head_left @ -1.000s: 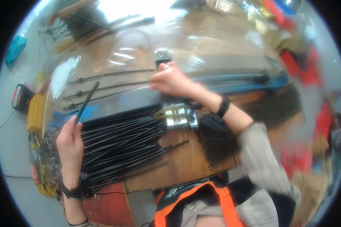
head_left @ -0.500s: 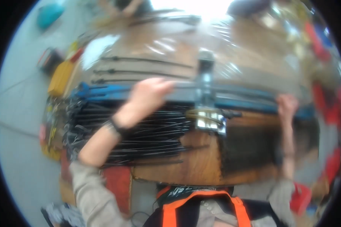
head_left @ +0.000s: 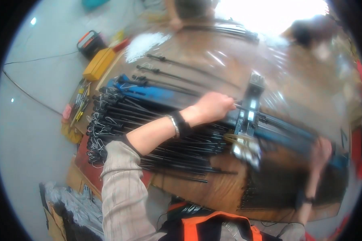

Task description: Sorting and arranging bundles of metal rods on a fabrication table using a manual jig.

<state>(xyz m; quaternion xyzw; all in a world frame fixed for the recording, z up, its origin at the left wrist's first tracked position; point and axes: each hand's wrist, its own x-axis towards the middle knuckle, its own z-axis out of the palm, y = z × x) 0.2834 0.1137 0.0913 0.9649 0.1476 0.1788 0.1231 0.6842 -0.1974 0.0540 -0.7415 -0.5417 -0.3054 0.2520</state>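
My left hand (head_left: pixel 215 107) is closed, its fingers pinched on a thin dark rod (head_left: pixel 239 106) just left of an upright metal fixture (head_left: pixel 248 114). The fixture sits across a long blue rail (head_left: pixel 155 95) with dark rods lying along it to the right. My right hand (head_left: pixel 321 153) is at the rail's right end; motion smears its fingers, so its grip is unclear. Below my left forearm lies a thick bundle of black rods (head_left: pixel 165 150), their left ends carrying black fittings and pale loops of string. Several similar rods (head_left: pixel 175 80) lie beyond the rail.
A dark mat-like stack (head_left: pixel 281 184) lies on the wooden table (head_left: pixel 201 190) at the near right. Tools (head_left: pixel 81 100) and a yellow box (head_left: pixel 98 64) stand along the left edge. Other people are blurred across the table, near more rods (head_left: pixel 225 30).
The whole view has turned and shifted. Along the rail, my left hand has moved right, closer to the metal fixture. My right hand stays near the rail's right end.
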